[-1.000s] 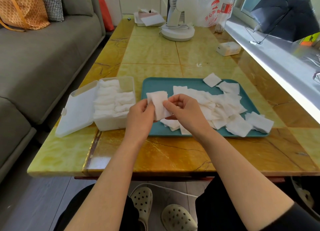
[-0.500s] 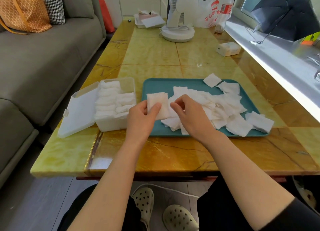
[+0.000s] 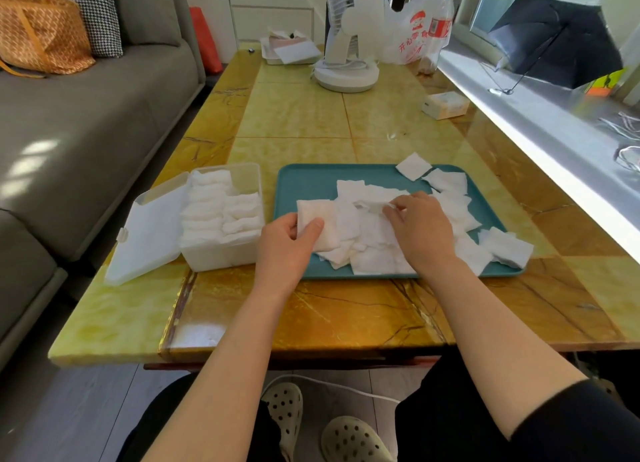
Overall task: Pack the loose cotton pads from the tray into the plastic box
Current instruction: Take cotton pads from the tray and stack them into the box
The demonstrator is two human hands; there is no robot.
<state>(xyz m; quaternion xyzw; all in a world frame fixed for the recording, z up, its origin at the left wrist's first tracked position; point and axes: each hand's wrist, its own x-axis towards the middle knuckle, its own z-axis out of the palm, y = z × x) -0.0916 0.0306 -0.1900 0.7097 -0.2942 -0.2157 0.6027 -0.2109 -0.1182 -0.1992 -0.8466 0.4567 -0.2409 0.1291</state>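
While the left hand point(image 3: 285, 242) grips a pad stack point(image 3: 313, 209) pointing away, the right hand point(image 3: 420, 228) seemingly pinches loose pads point(image 3: 374, 226).

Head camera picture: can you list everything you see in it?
square white cotton pads: many, white, heaped on tray, more stacked in box
rectangular teal plastic tray: one, teal, table centre
clear plastic box with hinged lid: one, clear, open, left of tray
yellow marble-look table: one, yellow, bears tray
white desk fan: one, white, table's far end
grey sofa: one, grey, left
black umbrella: one, black, windowsill
left hand: one, grips pads over tray
right hand: one, pinches a pad in heap
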